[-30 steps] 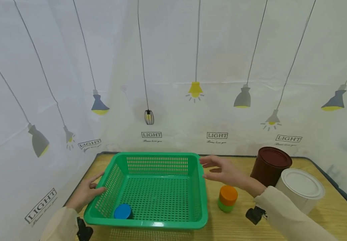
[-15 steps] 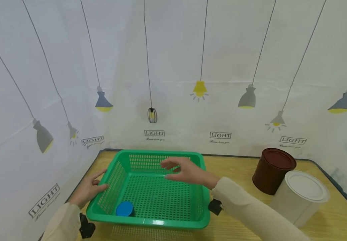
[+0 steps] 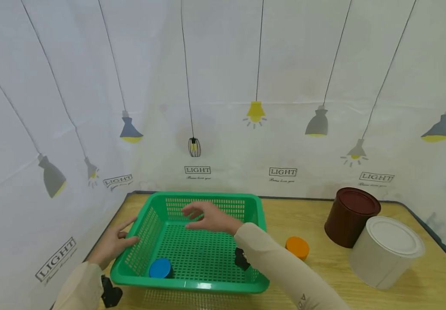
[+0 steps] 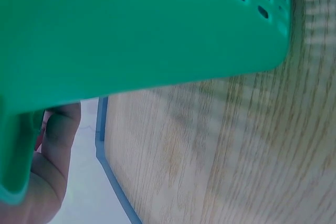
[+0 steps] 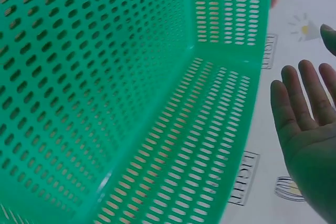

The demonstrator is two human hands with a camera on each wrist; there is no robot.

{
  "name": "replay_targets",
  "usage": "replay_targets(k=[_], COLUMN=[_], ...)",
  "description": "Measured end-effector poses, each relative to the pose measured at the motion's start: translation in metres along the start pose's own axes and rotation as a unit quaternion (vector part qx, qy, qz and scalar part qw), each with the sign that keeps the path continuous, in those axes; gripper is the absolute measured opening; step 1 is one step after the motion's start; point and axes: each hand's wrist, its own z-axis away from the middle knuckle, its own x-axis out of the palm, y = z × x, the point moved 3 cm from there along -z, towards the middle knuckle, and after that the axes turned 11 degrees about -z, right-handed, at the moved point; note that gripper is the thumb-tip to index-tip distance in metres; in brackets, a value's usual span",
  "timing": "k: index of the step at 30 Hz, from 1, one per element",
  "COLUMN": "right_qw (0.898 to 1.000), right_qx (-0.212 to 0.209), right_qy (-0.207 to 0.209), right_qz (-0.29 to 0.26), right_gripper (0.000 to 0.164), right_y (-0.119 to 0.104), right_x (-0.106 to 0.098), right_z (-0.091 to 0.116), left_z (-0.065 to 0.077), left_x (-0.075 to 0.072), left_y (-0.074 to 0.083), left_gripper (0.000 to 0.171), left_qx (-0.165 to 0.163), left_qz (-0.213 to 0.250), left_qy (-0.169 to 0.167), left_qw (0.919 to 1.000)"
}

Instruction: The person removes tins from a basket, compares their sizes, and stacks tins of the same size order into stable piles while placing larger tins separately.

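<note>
A green plastic basket (image 3: 192,285) with slotted walls stands on the wooden table. My left hand (image 3: 115,243) grips its left rim, thumb over the edge; in the left wrist view, curled fingers (image 4: 62,135) show under the rim. Over the basket's far part hovers my right hand (image 3: 211,216), fingers loosely bent and nothing in them. The right wrist view has its palm (image 5: 315,150) facing the camera, fingers fairly straight. A blue round piece (image 3: 160,268) lies in the basket's near left corner. Right of the basket is an orange round piece (image 3: 297,247), partly behind my right sleeve.
A dark brown lidded can (image 3: 348,219) and a larger white lidded tub (image 3: 385,254) stand together on the table's right side. White sheeting (image 3: 223,86) printed with lamps hangs behind the table (image 3: 300,215) and at both sides.
My right hand has swung left from beside the basket's right rim to above its inside. The orange piece, hidden half a second ago, shows again. My left hand stays on the rim.
</note>
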Motion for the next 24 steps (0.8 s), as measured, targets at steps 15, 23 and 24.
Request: replay_targets(k=[15, 23, 24], right_qw=[0.996, 0.982, 0.980], right_qx=[0.065, 0.125, 0.130], right_qy=[-0.040, -0.132, -0.143], right_qz=[-0.048, -0.040, -0.039], right_gripper=[0.043, 0.052, 0.052], right_y=[0.038, 0.040, 0.040], right_x=[0.049, 0.063, 0.064], right_z=[-0.011, -0.016, -0.017], left_z=[0.002, 0.001, 0.001], left_x=[0.004, 0.003, 0.003], left_y=[-0.004, -0.003, -0.003], left_gripper=[0.070, 0.068, 0.068], left_qx=[-0.013, 0.007, 0.003], left_qz=[0.032, 0.023, 0.027], left_qy=[0.000, 0.008, 0.008], left_qw=[0.9994, 0.9997, 0.9996])
